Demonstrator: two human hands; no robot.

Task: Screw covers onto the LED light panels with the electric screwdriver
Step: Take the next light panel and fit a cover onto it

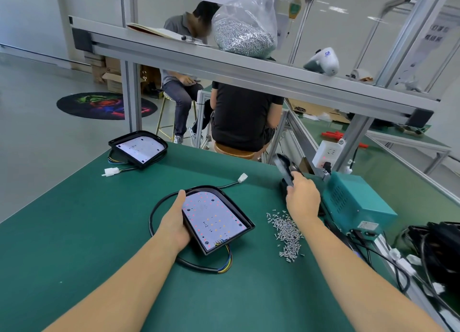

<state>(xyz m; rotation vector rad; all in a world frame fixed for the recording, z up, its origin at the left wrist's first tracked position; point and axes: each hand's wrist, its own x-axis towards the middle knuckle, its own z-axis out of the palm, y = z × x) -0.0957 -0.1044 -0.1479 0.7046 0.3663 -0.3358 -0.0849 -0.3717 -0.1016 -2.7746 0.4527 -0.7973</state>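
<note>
Green matte bench mat (74,232) covers the table, smooth, a few specks. Centre: LED light panel (215,219), black plastic tray with one rounded end, white glossy board dotted with red and amber LEDs, no cover on it. Black rubber cable (155,207) loops round it; coloured wires fan out at its 6 o'clock, white plug (242,177) at 1 o'clock. Left hand (174,222) grips the panel's 9 o'clock edge, thumb up along the rim, fingers under, hidden. Right hand (302,198) at 3 o'clock of the panel, fingers curled round a dark tilted tool, probably the electric screwdriver (283,167); blurred, can't tell for sure. Loose pile of small silver screws (286,232) lies between the panel and the teal metal box (356,202) with vent slots. Second panel (139,148), same shape, sits at 11 o'clock near the far table edge with its own white connector (110,171).

Aluminium-profile frame (224,65) runs overhead; a clear plastic bag of screws (245,30) rests on it. Beyond: two people seated on stools, pale glossy floor, round colourful mat (104,105), cardboard boxes (112,75).
</note>
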